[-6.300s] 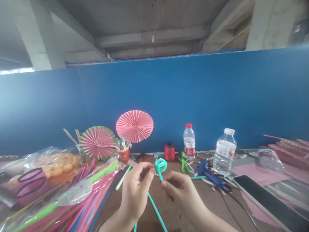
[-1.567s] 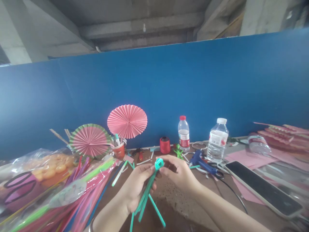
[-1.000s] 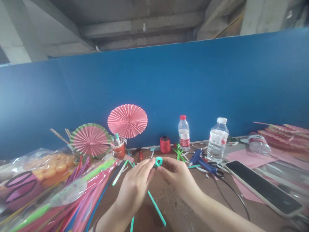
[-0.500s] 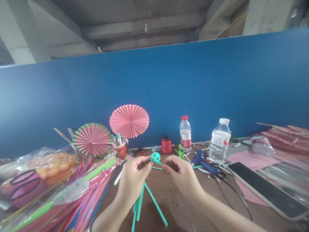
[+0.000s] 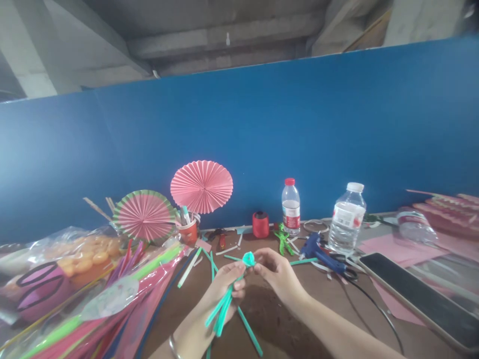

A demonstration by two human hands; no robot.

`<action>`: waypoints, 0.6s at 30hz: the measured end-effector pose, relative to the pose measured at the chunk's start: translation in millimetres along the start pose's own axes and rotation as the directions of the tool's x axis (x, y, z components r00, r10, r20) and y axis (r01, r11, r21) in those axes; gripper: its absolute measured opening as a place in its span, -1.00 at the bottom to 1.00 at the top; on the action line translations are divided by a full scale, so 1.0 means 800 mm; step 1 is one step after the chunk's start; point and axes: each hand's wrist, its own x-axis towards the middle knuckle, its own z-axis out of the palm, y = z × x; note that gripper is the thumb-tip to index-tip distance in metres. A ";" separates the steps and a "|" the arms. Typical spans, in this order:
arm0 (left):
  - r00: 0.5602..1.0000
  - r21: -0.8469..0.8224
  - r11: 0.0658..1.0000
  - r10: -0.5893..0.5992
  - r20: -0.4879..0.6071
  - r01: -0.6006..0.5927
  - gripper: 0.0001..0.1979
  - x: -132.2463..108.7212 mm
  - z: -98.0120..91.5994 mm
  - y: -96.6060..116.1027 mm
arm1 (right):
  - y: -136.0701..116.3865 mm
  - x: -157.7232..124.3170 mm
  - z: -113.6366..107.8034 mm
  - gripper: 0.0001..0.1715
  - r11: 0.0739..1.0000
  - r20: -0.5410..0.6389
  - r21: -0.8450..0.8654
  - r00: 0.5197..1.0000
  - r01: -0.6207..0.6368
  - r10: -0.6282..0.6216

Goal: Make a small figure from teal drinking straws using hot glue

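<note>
Between my hands is a bundle of teal pipe cleaners (image 5: 223, 311), coiled into a small round knot at its top end, with several straight ends hanging toward me. My left hand (image 5: 226, 284) is closed around the bundle just below the knot. The thumb and fingers of my right hand (image 5: 275, 271) pinch at the right side of the coil. Under the hands, a loose teal pipe cleaner (image 5: 249, 331) lies on the brown table (image 5: 295, 331). More teal strands lie behind the left hand.
Plastic-wrapped coloured pipe cleaners (image 5: 112, 299) cover the left side. Behind stand a pen cup (image 5: 188, 233), pink paper fan (image 5: 202, 187), red thread spool (image 5: 261, 225) and water bottles (image 5: 291, 214). A blue glue gun (image 5: 324, 255), its cable and a phone (image 5: 419, 299) lie to the right.
Both hands have lowered toward me with the coil. My left hand has turned, so the bundle's ends now show in front of its fingers. The view has shifted slightly.
</note>
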 end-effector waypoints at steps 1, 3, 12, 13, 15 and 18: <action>1.000 -0.023 0.999 -0.024 0.013 0.024 -0.86 0.001 -0.002 -0.004 | 0.005 -0.001 0.000 -0.69 0.999 0.027 0.044 1.000 -0.001 0.000; 0.997 -0.058 0.996 -0.063 0.040 0.065 -0.87 0.004 -0.006 -0.011 | 0.012 -0.001 0.000 -0.61 0.994 0.094 0.109 0.996 -0.009 -0.001; 0.983 -0.053 0.989 -0.130 0.132 0.138 -0.78 0.035 -0.032 -0.035 | 0.028 0.000 -0.001 -0.69 0.974 0.179 0.189 0.980 -0.125 0.091; 0.984 -0.027 0.990 -0.131 0.120 0.135 -0.77 0.038 -0.034 -0.036 | 0.029 0.000 0.000 -0.68 0.972 0.177 0.192 0.979 -0.138 0.104; 0.991 0.042 0.993 -0.111 0.078 0.108 -0.78 0.041 -0.036 -0.038 | 0.030 0.001 0.000 -0.71 0.972 0.150 0.176 0.980 -0.155 0.129; 0.999 0.107 0.994 -0.038 0.000 0.038 -0.80 0.042 -0.033 -0.038 | 0.030 0.001 -0.001 -0.79 0.984 0.087 0.092 0.985 -0.155 0.147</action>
